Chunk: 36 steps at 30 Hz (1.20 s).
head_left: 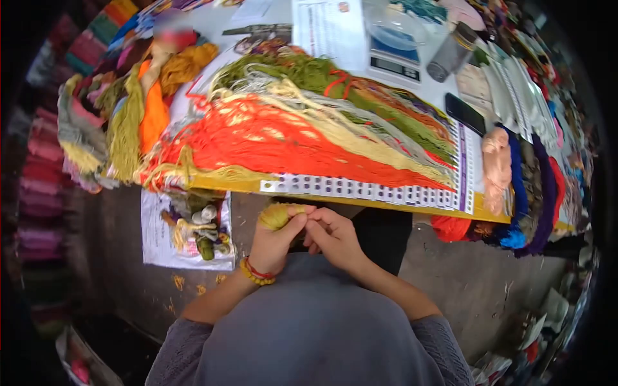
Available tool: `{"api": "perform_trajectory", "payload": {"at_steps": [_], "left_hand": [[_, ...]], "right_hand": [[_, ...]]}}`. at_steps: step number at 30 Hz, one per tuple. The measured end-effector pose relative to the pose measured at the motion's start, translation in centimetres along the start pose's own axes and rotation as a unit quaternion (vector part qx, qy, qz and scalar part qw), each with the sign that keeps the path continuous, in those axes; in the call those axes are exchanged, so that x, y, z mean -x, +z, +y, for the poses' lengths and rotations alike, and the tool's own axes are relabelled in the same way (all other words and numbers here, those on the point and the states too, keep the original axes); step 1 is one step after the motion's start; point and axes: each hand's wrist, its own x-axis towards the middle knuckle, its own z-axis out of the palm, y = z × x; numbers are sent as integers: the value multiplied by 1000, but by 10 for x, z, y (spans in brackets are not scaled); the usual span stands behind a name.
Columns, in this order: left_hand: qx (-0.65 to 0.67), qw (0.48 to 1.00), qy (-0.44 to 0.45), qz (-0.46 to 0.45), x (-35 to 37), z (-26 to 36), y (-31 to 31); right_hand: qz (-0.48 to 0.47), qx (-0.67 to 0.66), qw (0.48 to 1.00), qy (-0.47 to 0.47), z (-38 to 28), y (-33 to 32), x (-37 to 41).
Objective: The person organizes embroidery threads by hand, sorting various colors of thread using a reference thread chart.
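Observation:
Close in front of my body, my left hand (pixel 271 246) is closed round a small yellow-green bundle of thread (pixel 273 217). The bundle bulges out above its fingers. My right hand (pixel 338 240) meets it at the fingertips, thumb and forefinger pinched together. What lies in that pinch is too small to make out. Just beyond both hands is the table's edge, where a strip card with a row of dark holes (pixel 347 187) lies. Long red-orange threads (pixel 257 138) spread over the table behind it, beside cream threads (pixel 341 135) and green threads (pixel 360 96).
A black phone (pixel 465 114), a digital scale (pixel 395 66), a dark cylindrical container (pixel 452 53) and printed sheets (pixel 328 32) lie on the table. Colored skeins hang at left, including an orange one (pixel 153 106). A white bag (pixel 187 248) with small yarn bundles rests below the table's left edge.

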Motion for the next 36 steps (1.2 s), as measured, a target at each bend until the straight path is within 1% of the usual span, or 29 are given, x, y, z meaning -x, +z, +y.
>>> {"api": "perform_trajectory", "payload": {"at_steps": [2,4,6,9,11,12,14,15,16,19,21,26,28,30,32,33,36], "left_hand": [[7,1000,-5,13,3,-2,-4],[46,998,-46,26,4,-5,-6],[46,997,-52,20,3,-7,-8],[80,995,-50,28,-3,-5,-12],[75,997,-15,22,-8,3,-16],[75,997,-17,18,-11,9,-18],[107,993,37,43,-16,25,-24],[121,989,34,73,-18,28,-31],[105,989,44,90,-21,33,-37],[112,989,51,85,-25,40,-52],[64,991,63,96,-24,42,-57],[21,992,75,99,-26,43,-62],[26,987,109,117,-31,43,-64],[29,986,106,124,-34,49,-68],[12,986,94,137,-39,55,-78],[-5,983,103,150,-44,58,-80],[-28,983,111,140,-61,70,-90]], "right_hand": [[-6,8,1000,13,7,1,-1],[-10,17,1000,14,14,0,-3],[-9,28,999,17,19,0,-1],[-7,49,999,0,18,1,-4],[7,200,975,-94,15,0,-7],[11,201,975,-94,11,0,-9],[51,226,962,-147,0,0,-11],[62,220,964,-139,-2,1,-12],[74,229,960,-141,-1,1,-13],[77,227,962,-128,1,-2,-15],[72,223,966,-113,3,-3,-17],[54,247,960,-119,1,-3,-26],[50,257,959,-108,0,-5,-29],[44,260,959,-104,-6,-10,-31],[39,263,959,-99,-15,-15,-37],[41,260,960,-95,-23,-17,-41],[42,268,958,-98,-50,-26,-57]]}}
